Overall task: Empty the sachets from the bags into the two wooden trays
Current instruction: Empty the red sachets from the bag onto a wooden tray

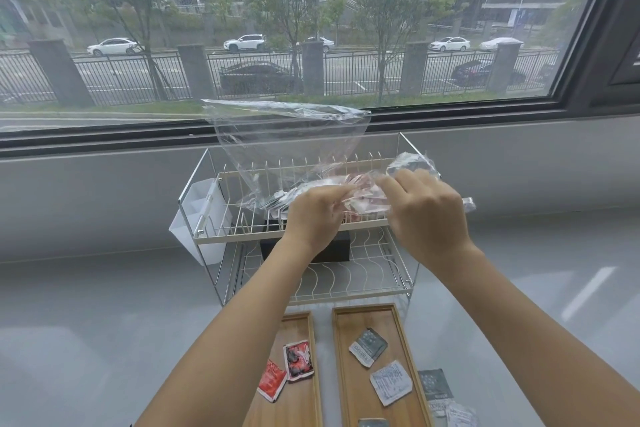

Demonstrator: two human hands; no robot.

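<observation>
A clear plastic bag point(287, 139) with red sachets in its lower end is held up over the dish rack's top shelf. My left hand point(313, 215) pinches the bag from the left and my right hand point(424, 215) grips it from the right. A second crumpled bag point(414, 163) lies behind my right hand. On the floor below lie two wooden trays. The left tray point(311, 402) holds two red sachets point(298, 360). The right tray point(349, 378) holds grey-white sachets point(391, 381). More grey sachets point(436, 388) lie on the floor right of it.
A two-tier white wire dish rack point(277, 236) stands against the wall under the window, with a white cutlery holder point(201, 215) on its left side and a black box point(332, 250) on the lower shelf. Grey floor surrounds the trays.
</observation>
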